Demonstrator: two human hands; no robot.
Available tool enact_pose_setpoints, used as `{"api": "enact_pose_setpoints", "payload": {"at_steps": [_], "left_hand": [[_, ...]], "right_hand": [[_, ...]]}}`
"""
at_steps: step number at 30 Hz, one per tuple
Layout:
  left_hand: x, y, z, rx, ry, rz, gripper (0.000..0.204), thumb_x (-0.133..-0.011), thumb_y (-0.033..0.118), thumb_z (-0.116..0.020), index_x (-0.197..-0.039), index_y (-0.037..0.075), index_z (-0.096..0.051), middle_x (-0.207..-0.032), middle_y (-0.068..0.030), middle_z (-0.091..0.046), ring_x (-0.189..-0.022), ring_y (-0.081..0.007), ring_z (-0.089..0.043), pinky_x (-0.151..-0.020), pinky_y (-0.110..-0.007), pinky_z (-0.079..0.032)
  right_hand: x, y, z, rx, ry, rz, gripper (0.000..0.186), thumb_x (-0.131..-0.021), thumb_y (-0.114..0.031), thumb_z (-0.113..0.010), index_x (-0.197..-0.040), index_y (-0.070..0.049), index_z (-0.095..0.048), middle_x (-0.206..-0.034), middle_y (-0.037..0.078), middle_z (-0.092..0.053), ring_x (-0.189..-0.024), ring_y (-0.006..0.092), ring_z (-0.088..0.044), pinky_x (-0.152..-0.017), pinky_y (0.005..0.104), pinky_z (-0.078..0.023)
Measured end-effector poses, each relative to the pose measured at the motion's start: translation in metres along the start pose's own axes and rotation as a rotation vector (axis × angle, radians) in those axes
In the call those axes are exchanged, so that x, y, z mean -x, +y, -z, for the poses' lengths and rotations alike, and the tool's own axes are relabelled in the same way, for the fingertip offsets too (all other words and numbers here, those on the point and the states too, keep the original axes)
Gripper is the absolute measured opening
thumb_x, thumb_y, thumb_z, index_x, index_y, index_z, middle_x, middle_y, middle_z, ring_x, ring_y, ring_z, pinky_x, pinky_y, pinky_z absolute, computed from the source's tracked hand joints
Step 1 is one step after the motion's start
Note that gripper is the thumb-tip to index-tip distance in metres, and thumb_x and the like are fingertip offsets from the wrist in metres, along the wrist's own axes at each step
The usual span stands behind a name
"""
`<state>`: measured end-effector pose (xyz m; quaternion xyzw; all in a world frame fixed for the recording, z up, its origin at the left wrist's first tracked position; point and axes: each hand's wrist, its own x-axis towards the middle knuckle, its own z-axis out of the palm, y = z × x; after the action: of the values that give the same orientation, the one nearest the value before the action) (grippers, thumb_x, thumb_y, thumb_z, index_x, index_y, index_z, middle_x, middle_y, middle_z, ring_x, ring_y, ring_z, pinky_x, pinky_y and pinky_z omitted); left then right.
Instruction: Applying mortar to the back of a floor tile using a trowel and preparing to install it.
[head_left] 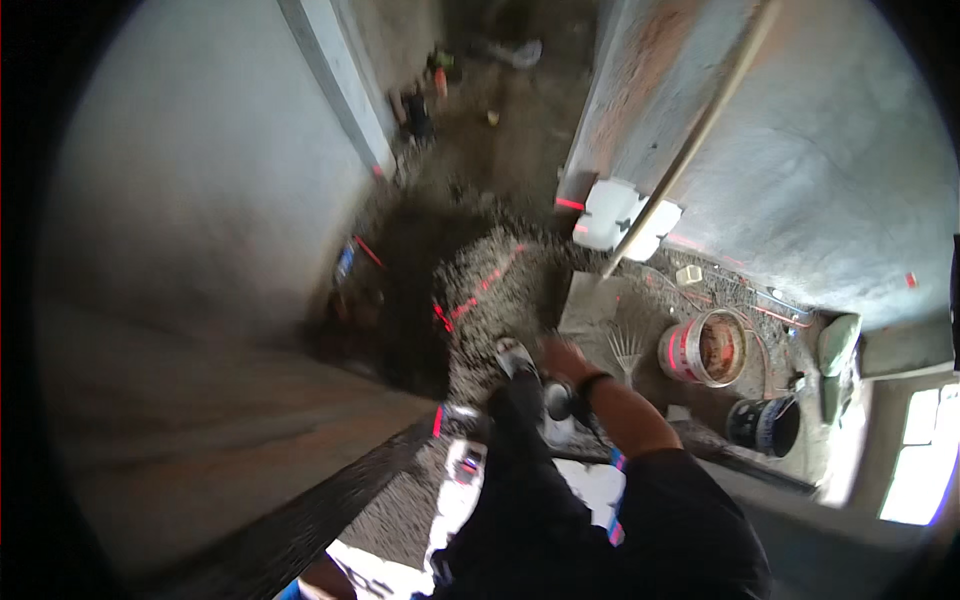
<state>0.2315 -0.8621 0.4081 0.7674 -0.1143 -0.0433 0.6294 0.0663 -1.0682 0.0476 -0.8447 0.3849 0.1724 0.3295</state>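
Note:
My right hand (565, 360) reaches forward and down over the floor, with a dark band at the wrist. Motion smears its fingers, so whether it grips anything does not show. Just beyond it lies a flat grey shovel blade (588, 303), from which a long wooden handle (690, 140) leans up against the right wall. Beside the hand, on its right, is a fan of thin tines (625, 345). At the lower edge a patch of skin, probably my left hand (325, 578) or forearm, is partly cut off. My shoe (515, 357) stands on gravelly ground left of the right hand.
A pale bucket (703, 348) and a black bucket (763, 426) stand to the right. White sheets (625, 218) lean by the wall corner. A gravel heap (500, 270) spreads ahead, bordered by a grey wall (210, 200) on the left. Red light lines cross several surfaces.

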Motion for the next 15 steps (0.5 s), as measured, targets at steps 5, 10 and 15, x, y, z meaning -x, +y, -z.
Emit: {"api": "enact_pose_setpoints", "payload": {"at_steps": [5,10,15], "left_hand": [[-0.072,-0.063,0.078,-0.597,-0.016,0.129,0.035,-0.097,0.015,-0.051,-0.122,-0.009,-0.051,-0.122,-0.0161,-0.058,-0.117,-0.0230,-0.051,-0.103,-0.039,-0.039],[-0.055,-0.095,0.255,-1.056,-0.027,0.230,0.034,-0.097,0.014,-0.050,-0.123,-0.008,-0.051,-0.121,-0.0166,-0.058,-0.115,-0.0231,-0.052,-0.102,-0.041,-0.041],[-0.002,-0.077,0.240,-1.046,0.157,0.282,0.030,-0.099,0.015,-0.047,-0.118,-0.007,-0.054,-0.114,-0.0143,-0.061,-0.100,-0.0248,-0.058,-0.086,-0.039,-0.050]], "right_hand": [[-0.084,0.055,0.061,-0.014,0.137,0.344,0.040,-0.082,-0.024,-0.063,-0.115,-0.002,-0.059,-0.115,0.026,-0.059,-0.102,0.0378,-0.060,-0.085,0.0445,-0.050],[-0.052,0.142,0.100,0.304,-0.103,0.582,0.042,-0.087,-0.034,-0.061,-0.117,-0.004,-0.061,-0.115,0.024,-0.062,-0.108,0.0397,-0.058,-0.090,0.0461,-0.048],[-0.020,0.244,0.138,0.059,-0.477,-0.024,0.043,-0.085,-0.035,-0.061,-0.114,-0.003,-0.063,-0.107,0.025,-0.064,-0.101,0.0406,-0.061,-0.089,0.0449,-0.048]]}}
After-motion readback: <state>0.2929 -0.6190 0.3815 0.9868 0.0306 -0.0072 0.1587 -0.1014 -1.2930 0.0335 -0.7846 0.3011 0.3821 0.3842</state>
